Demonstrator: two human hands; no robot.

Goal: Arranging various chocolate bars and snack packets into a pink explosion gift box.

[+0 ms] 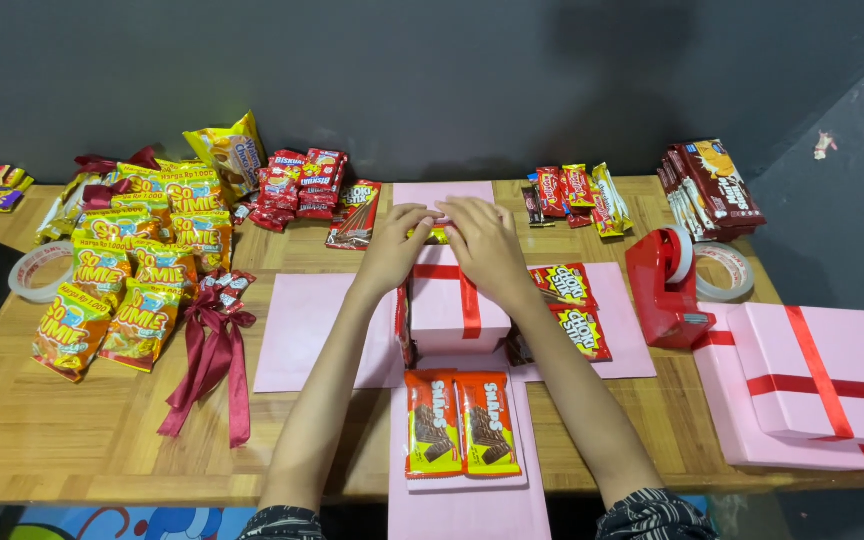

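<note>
- Both hands meet just behind the small pink box [449, 305], the landmark here. The left hand [399, 243] and right hand [482, 240] lie side by side with fingers curled down together on a small yellow packet [436, 235], of which only a sliver shows between them. So the grip is closed over that packet, though how firmly it is pinched I cannot tell.
- The packet sits on the far pink flap [442, 192], right behind the box with its red ribbon cross.
- Judged risk: the packet is small and mostly covered, so a slack grip could let it skew or slide off the flap before it lies straight.
- Judged risk: the forearms reach across the box, and a dropped wrist could nudge it or crease the ribbon.
- In front of the box, two orange wafer packets [462, 423] lie side by side on the near flap (close under the forearms), so an elbow pulled back carelessly might shift them.
- To the right of the box, two red chocolate packets [572, 305] rest on the right flap; the right forearm passes just beside them and could drag them askew.
- Further right of the box stands a red tape dispenser [664, 285], near enough for a sleeve to catch.
- To the left of the box, a dark red ribbon bow [214, 350] and a heap of yellow snack bags [132, 275] lie on the bench [72, 430], well apart and unlikely to be disturbed.
</note>
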